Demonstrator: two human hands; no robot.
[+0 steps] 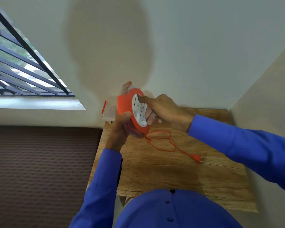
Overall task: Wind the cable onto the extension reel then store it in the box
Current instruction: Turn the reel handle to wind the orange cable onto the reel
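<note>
The reel (129,111) is held tight by the left hand (120,127) above the table (171,170) (cable (161,140) loose there), its white face pressed by right hand (163,111) fingers.

We record a wooden bench (163,175) with a visible grain, set into a corner between pale walls. On it lies a loose length of orange cable (161,140), looped just below the right hand (168,111) and running on to an orange plug (198,158), which rests flat on the wood well below that hand. At the far left corner, behind the left hand (120,127), we note a clear box (109,112) with a red clasp; its contents cannot be made out.
</note>
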